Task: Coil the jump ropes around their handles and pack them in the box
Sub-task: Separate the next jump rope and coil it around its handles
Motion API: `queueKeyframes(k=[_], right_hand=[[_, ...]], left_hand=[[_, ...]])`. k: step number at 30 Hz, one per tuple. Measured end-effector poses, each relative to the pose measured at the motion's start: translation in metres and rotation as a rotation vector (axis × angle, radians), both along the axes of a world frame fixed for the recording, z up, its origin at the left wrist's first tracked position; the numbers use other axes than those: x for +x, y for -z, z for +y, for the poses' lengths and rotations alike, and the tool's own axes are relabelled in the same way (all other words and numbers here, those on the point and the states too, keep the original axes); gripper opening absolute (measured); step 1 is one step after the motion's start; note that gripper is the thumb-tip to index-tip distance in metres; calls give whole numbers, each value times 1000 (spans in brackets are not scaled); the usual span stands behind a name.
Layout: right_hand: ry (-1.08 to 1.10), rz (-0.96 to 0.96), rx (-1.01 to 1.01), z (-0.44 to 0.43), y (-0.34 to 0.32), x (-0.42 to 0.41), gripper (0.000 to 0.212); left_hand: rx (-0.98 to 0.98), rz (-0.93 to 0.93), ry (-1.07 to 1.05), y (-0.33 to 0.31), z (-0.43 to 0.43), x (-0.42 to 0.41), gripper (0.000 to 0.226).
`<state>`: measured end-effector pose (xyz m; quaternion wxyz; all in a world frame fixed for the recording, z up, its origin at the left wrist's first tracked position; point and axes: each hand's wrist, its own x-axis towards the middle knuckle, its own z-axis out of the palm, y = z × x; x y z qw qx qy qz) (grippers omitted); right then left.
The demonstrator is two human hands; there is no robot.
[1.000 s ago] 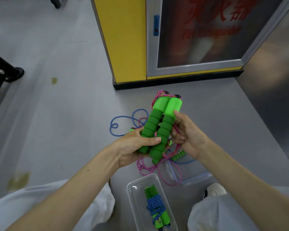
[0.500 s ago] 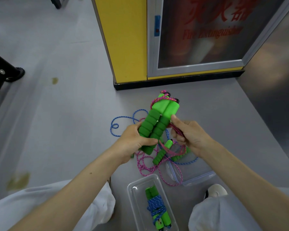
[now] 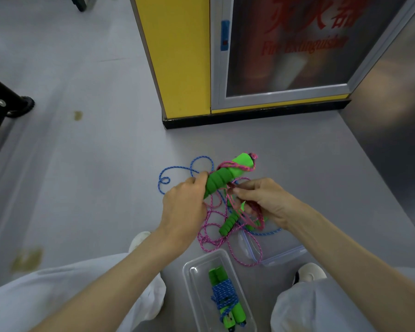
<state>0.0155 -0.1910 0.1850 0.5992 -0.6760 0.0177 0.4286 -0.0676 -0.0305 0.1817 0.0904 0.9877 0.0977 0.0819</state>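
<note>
The pink braided rope (image 3: 210,238) may snag on the loose blue braided rope (image 3: 177,167) tangled with it on the grey floor (image 3: 82,188), which would spoil the coil. The left hand (image 3: 185,204) grips the ribbed green foam handles (image 3: 222,180) above that tangle. The right hand (image 3: 261,200) pinches the pink cord just beside them. The clear plastic box (image 3: 189,271) lies between the person's knees.

1. Plain grey floor (image 3: 82,188), a bit grubby, with a couple of yellowish stains (image 3: 77,115).
2. Yellow pillar (image 3: 177,56) with a black skirting strip (image 3: 249,115).
3. Glass-fronted fire extinguisher cabinet (image 3: 297,44), silver frame, red lettering.
4. Shiny metal wall (image 3: 393,121) on the right.
5. Black bolted frame (image 3: 0,104) at the left edge.
</note>
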Motion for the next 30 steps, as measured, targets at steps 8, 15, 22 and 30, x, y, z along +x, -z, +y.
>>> queueKeyframes(k=[8, 15, 22, 30], right_hand=[[197, 57, 154, 11, -2, -5, 32], [400, -24, 114, 4, -1, 5, 32], [252, -7, 229, 0, -1, 3, 27], [192, -41, 215, 0, -2, 5, 38]], left_hand=[[260, -219, 103, 15, -8, -3, 65], [-380, 8, 130, 2, -16, -2, 57], [-1535, 330, -253, -24, -3, 11, 40], [-1743, 467, -197, -33, -1, 5, 29]])
